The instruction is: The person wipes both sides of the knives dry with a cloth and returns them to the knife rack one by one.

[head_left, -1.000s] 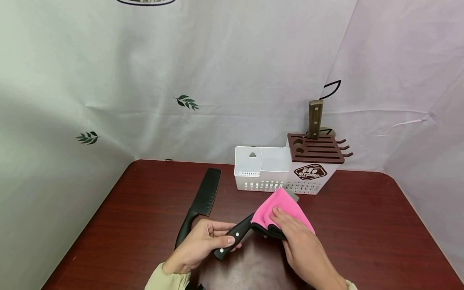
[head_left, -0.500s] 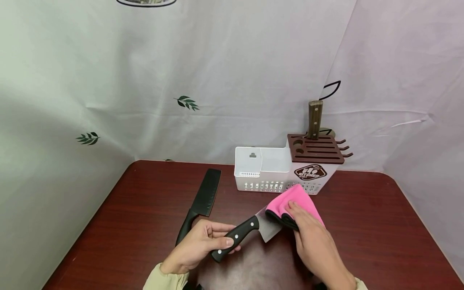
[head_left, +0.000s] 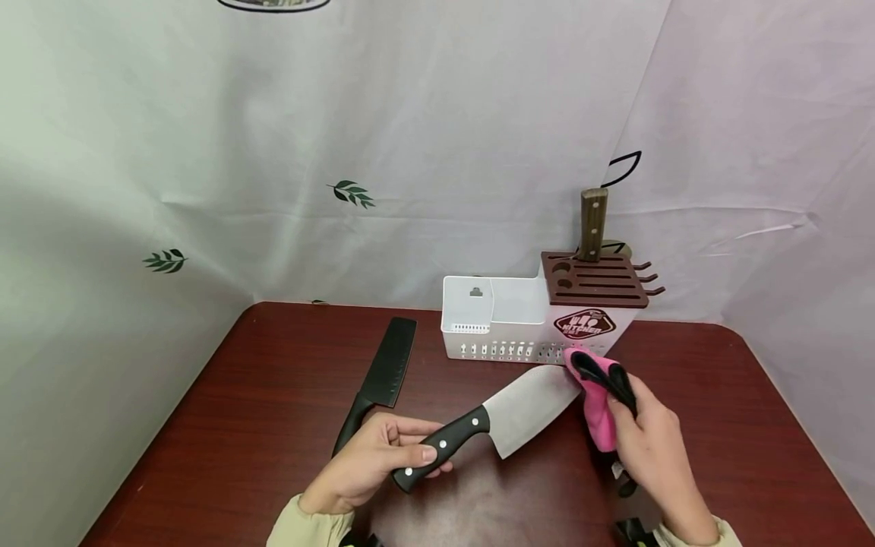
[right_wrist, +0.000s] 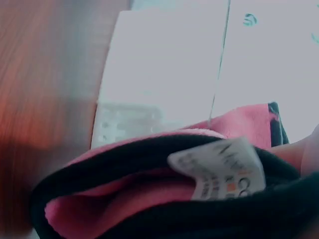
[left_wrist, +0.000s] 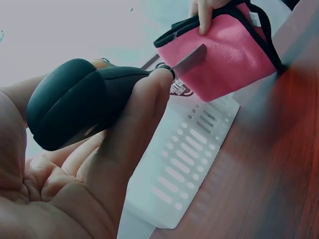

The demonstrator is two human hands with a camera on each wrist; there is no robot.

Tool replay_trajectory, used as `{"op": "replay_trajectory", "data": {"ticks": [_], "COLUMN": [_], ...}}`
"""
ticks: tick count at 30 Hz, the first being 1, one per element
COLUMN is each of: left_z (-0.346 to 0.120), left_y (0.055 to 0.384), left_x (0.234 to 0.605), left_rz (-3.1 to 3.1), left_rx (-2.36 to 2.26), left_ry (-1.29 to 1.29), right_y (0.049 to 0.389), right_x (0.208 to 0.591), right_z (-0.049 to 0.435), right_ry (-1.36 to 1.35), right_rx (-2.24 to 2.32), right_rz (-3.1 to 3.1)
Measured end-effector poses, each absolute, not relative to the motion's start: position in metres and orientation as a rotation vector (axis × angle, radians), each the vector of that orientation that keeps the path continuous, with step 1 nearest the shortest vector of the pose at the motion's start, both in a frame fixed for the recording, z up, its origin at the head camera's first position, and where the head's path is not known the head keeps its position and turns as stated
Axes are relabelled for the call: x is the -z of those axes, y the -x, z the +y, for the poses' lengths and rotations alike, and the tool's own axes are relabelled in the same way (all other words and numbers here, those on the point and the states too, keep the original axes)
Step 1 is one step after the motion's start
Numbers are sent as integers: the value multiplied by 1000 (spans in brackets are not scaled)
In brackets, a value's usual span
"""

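Observation:
My left hand [head_left: 372, 460] grips the black riveted handle of a broad-bladed kitchen knife [head_left: 529, 409], its blade slanting up to the right above the table. In the left wrist view that handle [left_wrist: 75, 102] lies between thumb and fingers. My right hand [head_left: 652, 441] pinches a folded pink cloth [head_left: 598, 414] with black edging, right at the blade's tip. In the right wrist view the cloth [right_wrist: 239, 122] shows a white label [right_wrist: 222, 169], and most of the hand is hidden. A black cleaver-shaped knife [head_left: 390, 363] lies on the table beyond my left hand.
A white holder [head_left: 502, 338] with a brown slotted top [head_left: 595, 279] stands at the back of the dark red table [head_left: 273, 425]. One wooden-handled knife [head_left: 593, 224] is upright in it. Hooks stick out on its right side. A pale curtain [head_left: 437, 137] hangs behind.
The pink cloth has slid along the blade to the right, toward the tip, baring the whole blade. My right hand has turned with it. My left hand has stayed nearly in place.

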State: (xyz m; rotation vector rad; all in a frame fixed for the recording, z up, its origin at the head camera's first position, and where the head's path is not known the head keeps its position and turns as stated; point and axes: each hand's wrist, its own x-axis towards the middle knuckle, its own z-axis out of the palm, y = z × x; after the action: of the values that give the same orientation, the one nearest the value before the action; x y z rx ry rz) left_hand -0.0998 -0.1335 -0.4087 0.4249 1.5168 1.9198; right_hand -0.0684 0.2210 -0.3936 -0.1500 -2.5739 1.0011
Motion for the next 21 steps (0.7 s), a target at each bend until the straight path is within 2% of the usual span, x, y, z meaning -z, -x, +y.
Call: {"op": "replay_trajectory", "data": {"ticks": [5,12,21], "left_z": [-134,-136,-136], "left_y": [101,103,104], "left_x": [409,409,413], "left_rz": [1512,1497,1455], "left_rx": [-1939,-1954,-1979], "left_ry": [-442,-451,-456], "right_y": [72,78,80], "right_x": [393,400,408], "right_z": [229,237,241], "right_ry": [285,261,120], "right_rx": [-1309,-2355,-2848], "right_rz": [-2532,-1967,-1560]}}
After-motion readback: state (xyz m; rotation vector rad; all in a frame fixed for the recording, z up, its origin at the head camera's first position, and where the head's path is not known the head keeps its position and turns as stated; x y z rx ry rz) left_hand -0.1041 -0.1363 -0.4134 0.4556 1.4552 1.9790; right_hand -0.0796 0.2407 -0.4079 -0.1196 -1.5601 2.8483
